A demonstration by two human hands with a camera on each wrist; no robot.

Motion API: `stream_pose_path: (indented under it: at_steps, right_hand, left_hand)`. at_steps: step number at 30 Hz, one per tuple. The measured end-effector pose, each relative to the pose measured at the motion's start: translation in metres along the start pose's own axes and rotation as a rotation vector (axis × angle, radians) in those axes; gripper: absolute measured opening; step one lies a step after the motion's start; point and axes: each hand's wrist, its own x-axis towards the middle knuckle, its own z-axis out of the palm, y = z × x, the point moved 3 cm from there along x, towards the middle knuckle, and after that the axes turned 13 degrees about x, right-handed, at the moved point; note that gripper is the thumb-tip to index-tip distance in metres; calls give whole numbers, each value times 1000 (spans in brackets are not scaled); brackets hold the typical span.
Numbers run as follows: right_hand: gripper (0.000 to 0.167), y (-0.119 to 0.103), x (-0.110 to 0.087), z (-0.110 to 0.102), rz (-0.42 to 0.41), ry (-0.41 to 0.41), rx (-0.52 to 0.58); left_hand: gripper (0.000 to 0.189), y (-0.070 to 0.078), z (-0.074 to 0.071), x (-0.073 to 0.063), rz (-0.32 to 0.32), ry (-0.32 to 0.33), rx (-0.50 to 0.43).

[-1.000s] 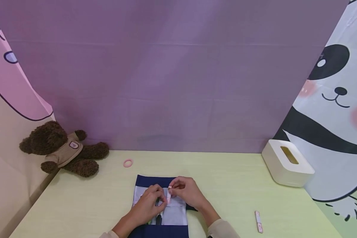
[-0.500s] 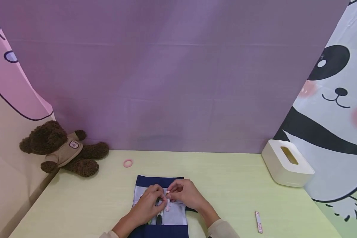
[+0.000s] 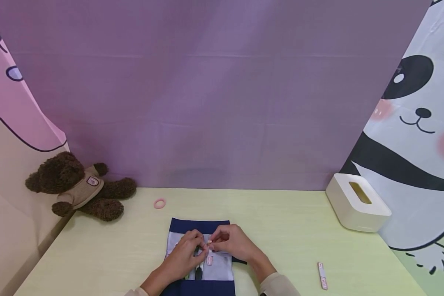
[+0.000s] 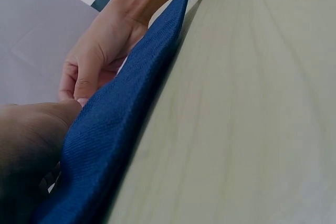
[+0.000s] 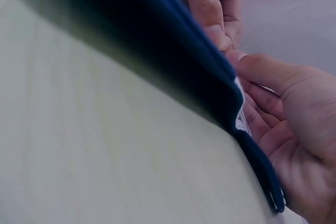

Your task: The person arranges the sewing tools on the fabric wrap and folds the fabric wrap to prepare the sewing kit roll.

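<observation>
My left hand (image 3: 186,253) covers part of the navy case (image 3: 222,268) and part of the black-ended tool (image 3: 198,273); whether that hand pinches anything, I can't tell. My right hand (image 3: 231,242) hides part of the pink-and-white stick (image 3: 209,260), its markings too small to read. The head view's bottom edge cuts off the navy case.

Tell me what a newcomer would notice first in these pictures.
The black-and-white panda print at the head view's right edge probably comes first, then the dark brown plush bear at left. Low in the middle, the left hand and right hand work over a navy-edged pale fabric holder, the right pinching a pink-and-white strip.
</observation>
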Motion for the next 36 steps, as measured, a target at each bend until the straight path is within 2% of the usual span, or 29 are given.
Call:
stream_pose_path:
  at_steps: [11,17,20,23,27,33,36]
  right_hand:
    - [9,1,-5,-2,-45,-7,-94]
    - [12,-4,-6,-1,-85,-5,-155]
    - [15,-7,-12,-7,-91,17,-172]
    - [18,-12,-25,-22,-87,51,-172]
    - [21,-17,-49,-52,-103,102,-177]
    - [25,-27,-100,-107,-103,214,-221]
    - [24,-30,-127,-131,-85,296,-251]
  left_hand:
    - [12,1,5,1,14,0,29]
    - [11,-1,1,-1,18,5,55]
    - [11,-1,0,-1,16,6,55]
    - [12,0,-1,-2,14,17,55]
    - [14,2,-2,-3,7,44,64]
    - [15,4,-2,-3,2,56,51]
    - [14,3,-2,-2,9,54,34]
